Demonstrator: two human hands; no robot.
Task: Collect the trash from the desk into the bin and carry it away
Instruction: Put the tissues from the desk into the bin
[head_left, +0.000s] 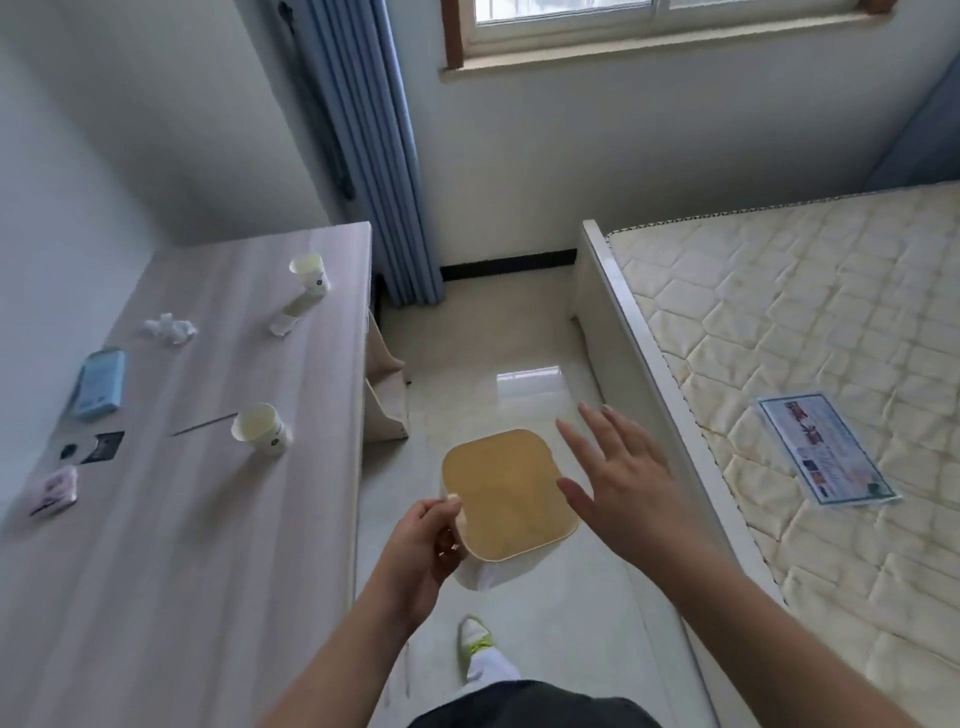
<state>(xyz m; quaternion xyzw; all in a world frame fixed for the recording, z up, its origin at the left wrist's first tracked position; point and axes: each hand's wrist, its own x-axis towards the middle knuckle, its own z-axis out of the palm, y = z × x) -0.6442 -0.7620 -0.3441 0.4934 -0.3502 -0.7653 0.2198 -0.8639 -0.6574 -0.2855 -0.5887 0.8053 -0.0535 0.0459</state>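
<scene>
Mattress (810, 332): bare quilted cream mattress filling the right side, set in a white bed frame (631, 332).
Desk (171, 467): long pale wood-grain top along the left wall, running from the near edge to the blue curtain (374, 156).
Floor (519, 364): glossy cream tiles between desk and bed, with a bright reflection of the window.
Bin (506, 493): yellow, rounded-square mouth, seen from above over the floor, between the desk edge and the bed; a white liner or its outer wall shows below the near rim.
Right hand (618, 478): fingers spread wide and straight, hovering over the bin's right rim, holding nothing; whether it touches the rim cannot be told.
Left hand (426, 540): fingers curled, pinching the bin's near-left rim.
Label sheet (826, 447): printed card in a clear sleeve lying flat on the mattress.
Blue pack (98, 384): flat, light blue, on the desk near the wall.
Near paper cup (260, 428): upright, white, at mid-desk, a thin stick (205, 423) lying just beside it.
Far paper cup (310, 274): upright, white, towards the curtain end.
Crumpled tissue (171, 327): white wad between the blue pack and the far cup.
Folded scrap (283, 325): small white paper just in front of the far cup.
Pink packet (54, 488): small, near the wall at the desk's front.
Dark card (101, 447): black, flat, between the blue pack and the pink packet.
</scene>
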